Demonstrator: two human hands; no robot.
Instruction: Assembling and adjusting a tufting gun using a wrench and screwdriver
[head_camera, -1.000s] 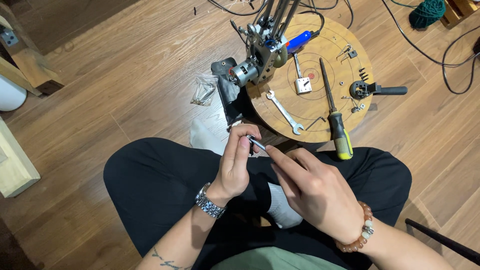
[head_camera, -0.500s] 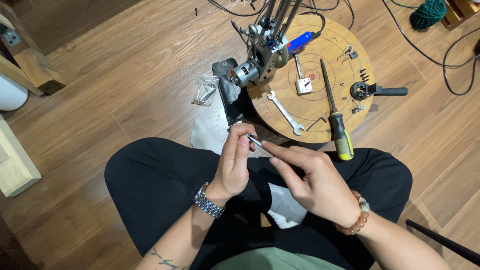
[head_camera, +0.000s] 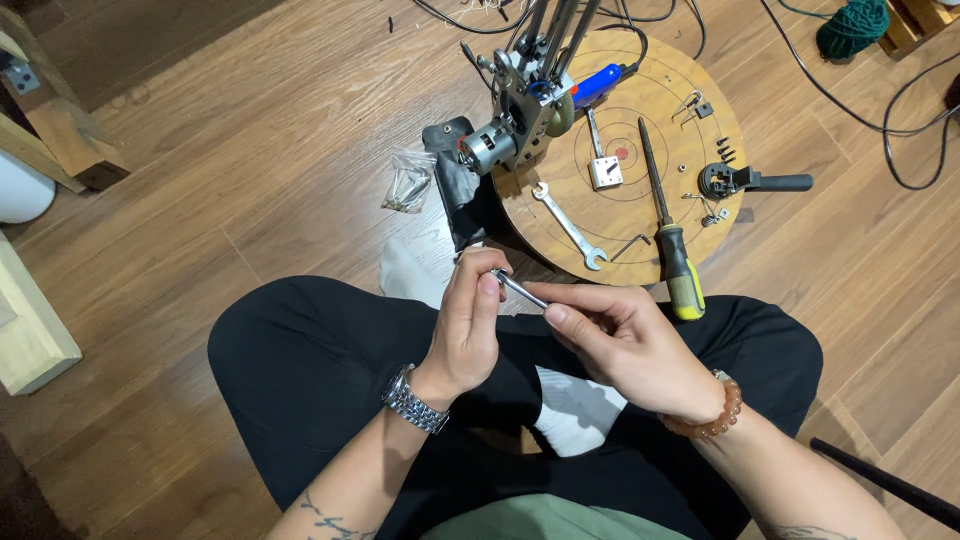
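Left hand (head_camera: 468, 330): fingers pinch one end of the metal rod (head_camera: 520, 290).
Right hand (head_camera: 625, 345): fingers grip the other end.

One wrench (head_camera: 568, 224), one screwdriver (head_camera: 667, 240), two hands (head_camera: 470, 325)

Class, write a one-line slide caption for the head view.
Both hands, left and right, hold a small metal rod above crossed legs.

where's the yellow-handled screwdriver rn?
Head view: the yellow-handled screwdriver lies on the round wooden board's right half, right of the open-end wrench, handle over the near edge by the person's knee.
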